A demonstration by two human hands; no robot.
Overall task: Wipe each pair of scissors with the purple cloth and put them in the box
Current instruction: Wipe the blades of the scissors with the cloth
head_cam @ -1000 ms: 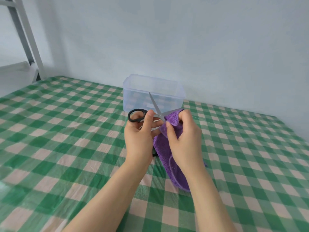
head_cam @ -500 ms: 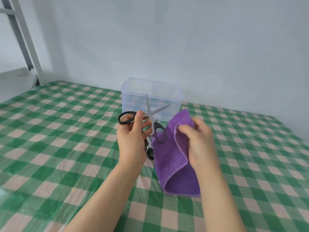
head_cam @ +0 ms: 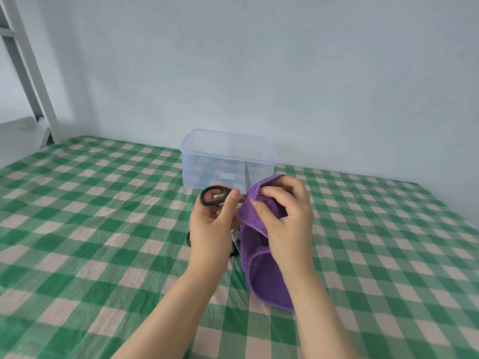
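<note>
**A:** Where does the view look from?

**B:** From the person's head, through a wide-angle lens facing forward and tilted down. Both forearms rise from the bottom edge, and the left hand (head_cam: 211,224) and right hand (head_cam: 285,216) sit close, around the middle of the view.

**A:** How far does it reach?

**B:** Across the checked tabletop (head_cam: 90,216) to the clear box (head_cam: 207,161) just behind the hands, then on to the pale wall (head_cam: 259,73), which fills the upper half. A white frame (head_cam: 31,73) slants up the left edge.

**A:** Any other angle?

**B:** Just this one view.
</note>
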